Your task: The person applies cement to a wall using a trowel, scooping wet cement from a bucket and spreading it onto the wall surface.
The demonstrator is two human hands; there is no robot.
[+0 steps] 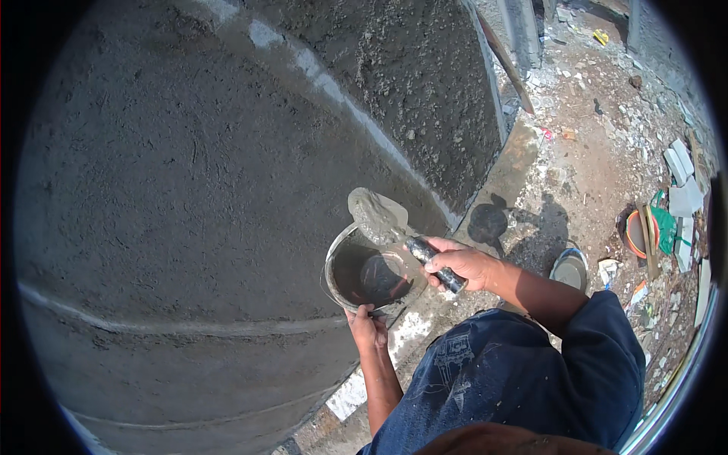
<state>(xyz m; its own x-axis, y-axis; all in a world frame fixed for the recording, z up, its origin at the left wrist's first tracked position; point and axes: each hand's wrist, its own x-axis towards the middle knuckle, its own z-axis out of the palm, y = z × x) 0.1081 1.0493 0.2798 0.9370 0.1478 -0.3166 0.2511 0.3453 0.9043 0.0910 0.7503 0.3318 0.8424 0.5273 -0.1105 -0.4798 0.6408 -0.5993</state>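
My left hand [367, 327] grips the near rim of a grey, mortar-stained bucket [331, 274], which is tilted so that its dark inside shows. My right hand [464, 265] is wrapped round the thick dark handle of a trowel [396, 210]. Wet grey mortar [374, 218] lies heaped on the trowel's blade, above the bucket's far rim and close to the wall. Fresh grey plaster [205, 182] covers the wall in front of me, with paler strips crossing it. Part of the left fingers is hidden under the bucket.
Rougher plaster [425, 98] covers the wall's far section, ending at an edge where a wooden plank [504, 61] leans. Rubble litters the ground on the right. Another bucket [569, 271] stands by my right elbow, and an orange tub [635, 232] with wood pieces lies farther right.
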